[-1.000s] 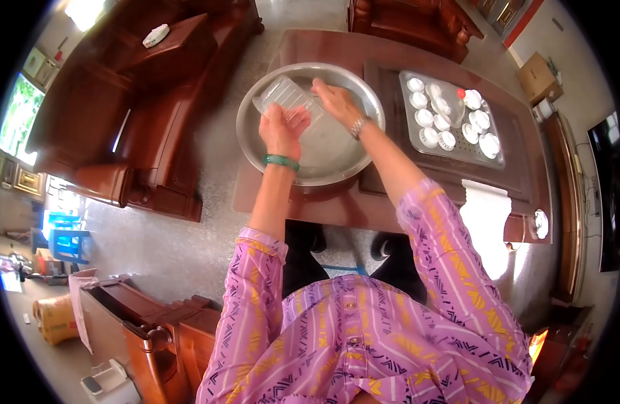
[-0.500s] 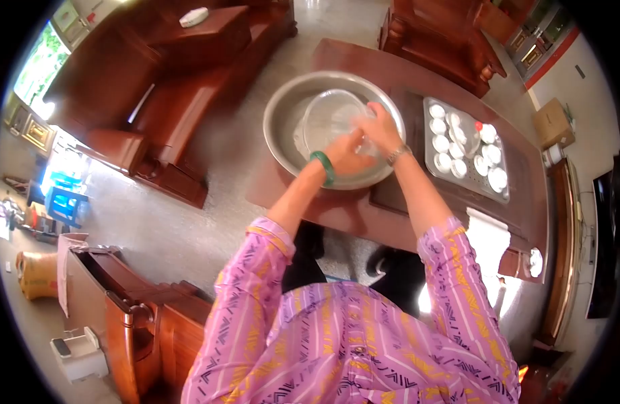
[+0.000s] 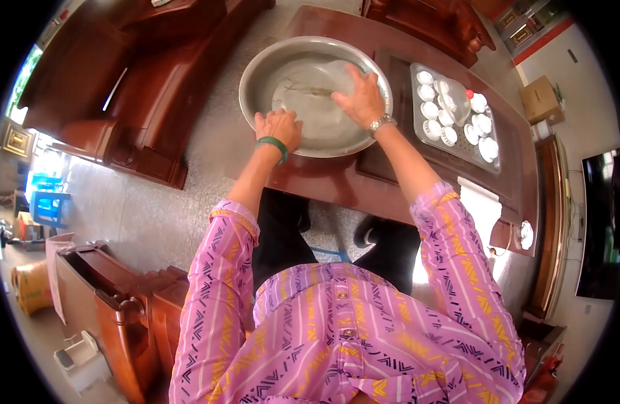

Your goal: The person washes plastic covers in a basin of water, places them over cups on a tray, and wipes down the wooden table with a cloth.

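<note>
A wide metal basin point(image 3: 250, 75) stands on the dark red table with what looks like water in it. Inside, a pale, clear round shape with dark streaks point(image 3: 311, 89) shows; I cannot tell whether it is a separate clear dish or the basin's bottom. At the basin's near left rim, my left hand point(image 3: 280, 129), with a green bangle, has its fingers bent inward and slightly apart. Over the right side of the basin, my right hand point(image 3: 365, 101), with a metal watch, has thumb and fingers spread. Neither hand visibly grips anything.
To the right on the table point(image 3: 518, 182) lies a metal tray point(image 3: 420, 132) with several white cups and a clear lid with a red knob point(image 3: 469, 95). White paper point(image 3: 480, 207) hangs near the table's edge. Wooden seats point(image 3: 148, 101) stand at the left.
My hands were close together over the basin's right part, blurred near a clear round shape. They have moved apart, the left toward the near left rim. The view has shifted slightly.
</note>
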The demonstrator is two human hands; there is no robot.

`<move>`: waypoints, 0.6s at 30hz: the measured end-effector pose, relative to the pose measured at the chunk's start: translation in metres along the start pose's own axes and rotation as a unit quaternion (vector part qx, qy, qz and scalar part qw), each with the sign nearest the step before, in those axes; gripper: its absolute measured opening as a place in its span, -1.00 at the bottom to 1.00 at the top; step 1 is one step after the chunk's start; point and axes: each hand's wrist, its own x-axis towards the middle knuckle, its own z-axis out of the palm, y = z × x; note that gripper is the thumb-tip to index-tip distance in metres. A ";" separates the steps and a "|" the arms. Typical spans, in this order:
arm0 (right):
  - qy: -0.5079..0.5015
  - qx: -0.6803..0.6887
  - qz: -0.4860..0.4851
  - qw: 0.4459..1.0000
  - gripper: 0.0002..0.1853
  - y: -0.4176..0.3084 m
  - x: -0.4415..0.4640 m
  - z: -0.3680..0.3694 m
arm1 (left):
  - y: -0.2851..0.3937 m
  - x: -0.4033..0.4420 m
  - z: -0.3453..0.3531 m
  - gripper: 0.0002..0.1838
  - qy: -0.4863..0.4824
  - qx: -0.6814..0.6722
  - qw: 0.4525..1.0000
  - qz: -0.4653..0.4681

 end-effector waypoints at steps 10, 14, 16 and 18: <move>-0.106 0.635 0.492 0.586 -0.39 0.052 0.015 0.036 | 0.003 0.003 0.009 -0.50 0.224 -0.127 0.965 -0.044; -0.188 0.761 0.441 0.438 -0.61 0.077 0.003 0.071 | 0.005 0.002 -0.001 -0.48 0.126 -0.130 0.980 -0.081; -0.229 0.786 0.384 0.426 -0.74 0.072 0.000 0.066 | 0.004 0.000 0.005 -0.52 0.170 -0.066 0.980 -0.074; -0.200 0.756 0.359 0.510 -0.64 0.057 -0.005 0.055 | -0.007 0.012 0.019 -0.71 0.047 0.019 0.995 -0.085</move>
